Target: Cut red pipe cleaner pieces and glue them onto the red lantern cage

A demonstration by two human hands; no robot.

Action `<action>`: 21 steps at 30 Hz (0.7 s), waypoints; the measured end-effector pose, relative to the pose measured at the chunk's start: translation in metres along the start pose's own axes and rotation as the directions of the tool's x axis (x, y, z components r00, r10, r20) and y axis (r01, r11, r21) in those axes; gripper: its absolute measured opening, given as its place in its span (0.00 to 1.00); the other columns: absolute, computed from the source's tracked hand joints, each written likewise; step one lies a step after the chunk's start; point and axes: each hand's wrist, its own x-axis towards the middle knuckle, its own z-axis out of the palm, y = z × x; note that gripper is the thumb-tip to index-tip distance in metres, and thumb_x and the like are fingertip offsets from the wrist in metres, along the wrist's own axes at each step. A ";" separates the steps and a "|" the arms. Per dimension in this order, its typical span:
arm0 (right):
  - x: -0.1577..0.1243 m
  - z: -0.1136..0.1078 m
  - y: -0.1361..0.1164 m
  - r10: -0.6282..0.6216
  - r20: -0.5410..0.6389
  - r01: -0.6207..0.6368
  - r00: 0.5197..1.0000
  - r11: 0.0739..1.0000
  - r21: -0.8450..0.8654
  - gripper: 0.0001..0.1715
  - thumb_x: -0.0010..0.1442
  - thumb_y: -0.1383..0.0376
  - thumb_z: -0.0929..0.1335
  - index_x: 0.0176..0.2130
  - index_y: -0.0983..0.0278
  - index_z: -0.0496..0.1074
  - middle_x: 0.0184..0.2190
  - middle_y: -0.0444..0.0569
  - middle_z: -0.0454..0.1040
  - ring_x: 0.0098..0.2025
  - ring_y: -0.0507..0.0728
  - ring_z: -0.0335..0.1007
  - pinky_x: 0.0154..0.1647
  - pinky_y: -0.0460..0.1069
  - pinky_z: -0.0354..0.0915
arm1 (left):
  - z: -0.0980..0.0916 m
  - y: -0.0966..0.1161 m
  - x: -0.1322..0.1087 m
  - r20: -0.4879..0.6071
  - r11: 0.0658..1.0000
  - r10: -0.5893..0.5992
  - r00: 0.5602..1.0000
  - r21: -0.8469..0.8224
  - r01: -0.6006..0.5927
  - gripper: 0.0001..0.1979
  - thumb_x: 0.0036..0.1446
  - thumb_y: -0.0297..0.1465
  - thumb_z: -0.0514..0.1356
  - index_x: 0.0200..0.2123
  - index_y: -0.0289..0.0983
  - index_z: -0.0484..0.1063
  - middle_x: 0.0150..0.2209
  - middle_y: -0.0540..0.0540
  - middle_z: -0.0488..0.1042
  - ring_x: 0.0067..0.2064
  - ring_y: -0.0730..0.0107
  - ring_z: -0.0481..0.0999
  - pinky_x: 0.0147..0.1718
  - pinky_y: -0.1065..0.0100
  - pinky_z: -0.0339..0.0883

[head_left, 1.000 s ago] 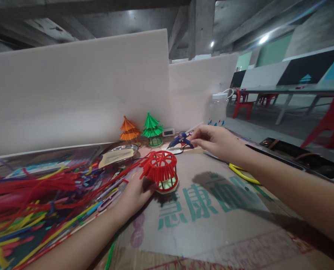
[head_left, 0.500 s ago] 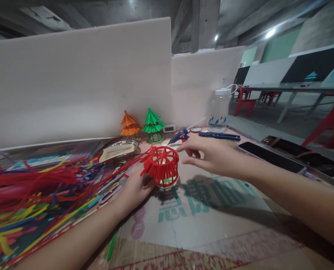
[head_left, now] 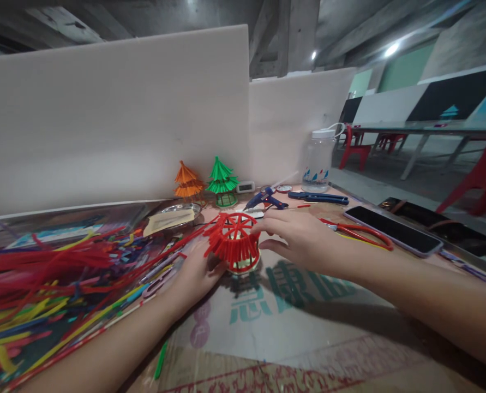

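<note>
A small red pipe-cleaner pavilion [head_left: 238, 243] stands on the table in front of me, its ring top spoked and its roof fringed. My left hand [head_left: 202, 268] grips its lower left side, the fingertips partly hidden behind the fringe. On the opposite side, my right hand [head_left: 286, 234] has bent fingers on the roof's right edge, with the thumb lower down. Behind it lies a blue glue gun [head_left: 263, 197]. A green pavilion [head_left: 223, 183] and an orange pavilion [head_left: 187, 180] of the same kind stand near the white partition.
Loose coloured pipe cleaners [head_left: 54, 273] cover the left side. Past my right hand lie red-handled pliers [head_left: 367, 233], a phone [head_left: 394, 230] and a blue tool [head_left: 318, 197]. A clear bottle [head_left: 318, 161] stands at the back right; a metal dish [head_left: 179, 215] sits back left.
My right hand has moved down and left onto the red pavilion's roof edge, uncovering the pliers and more of the glue gun. The left hand stays in place.
</note>
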 end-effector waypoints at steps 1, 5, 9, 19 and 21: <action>0.000 0.002 0.001 -0.002 -0.010 0.002 1.000 1.000 -0.010 0.07 0.67 0.65 0.68 0.46 0.63 0.72 0.38 0.50 0.76 0.40 0.57 0.72 0.38 0.50 0.63 | 0.000 0.000 0.000 -0.001 1.000 0.002 1.000 0.004 -0.002 0.13 0.61 0.31 0.58 0.48 0.38 0.73 0.51 0.40 0.79 0.52 0.53 0.77 0.53 0.53 0.71; -0.002 0.012 0.004 -0.076 -0.054 0.072 0.996 0.995 -0.072 0.07 0.68 0.65 0.65 0.44 0.64 0.72 0.39 0.51 0.76 0.38 0.57 0.70 0.37 0.50 0.62 | 0.000 0.000 0.000 0.011 1.000 0.011 1.000 0.009 -0.011 0.12 0.61 0.31 0.57 0.46 0.38 0.75 0.49 0.40 0.79 0.50 0.53 0.77 0.51 0.53 0.72; -0.003 0.016 0.003 -0.161 -0.123 0.151 0.979 0.984 -0.090 0.11 0.71 0.65 0.63 0.41 0.64 0.73 0.36 0.51 0.76 0.36 0.56 0.68 0.36 0.50 0.61 | 0.000 0.001 0.000 0.028 1.000 0.007 1.000 0.006 -0.007 0.10 0.60 0.31 0.58 0.44 0.38 0.75 0.45 0.39 0.80 0.47 0.53 0.78 0.48 0.53 0.72; 0.002 -0.004 0.005 -0.125 -0.216 0.103 0.968 0.988 -0.112 0.13 0.71 0.66 0.63 0.36 0.65 0.73 0.32 0.50 0.76 0.34 0.56 0.68 0.36 0.50 0.60 | 0.001 -0.005 -0.001 0.023 0.999 0.034 0.999 0.009 -0.034 0.13 0.63 0.36 0.59 0.49 0.38 0.73 0.50 0.39 0.79 0.52 0.52 0.77 0.52 0.52 0.70; 0.004 -0.013 0.003 -0.055 -0.249 0.037 0.967 0.996 -0.077 0.12 0.71 0.67 0.62 0.36 0.64 0.72 0.33 0.51 0.77 0.35 0.56 0.70 0.36 0.50 0.61 | 0.000 -0.005 -0.002 0.020 0.999 0.040 0.999 0.018 -0.040 0.13 0.63 0.36 0.59 0.49 0.38 0.73 0.49 0.39 0.79 0.52 0.53 0.77 0.51 0.53 0.70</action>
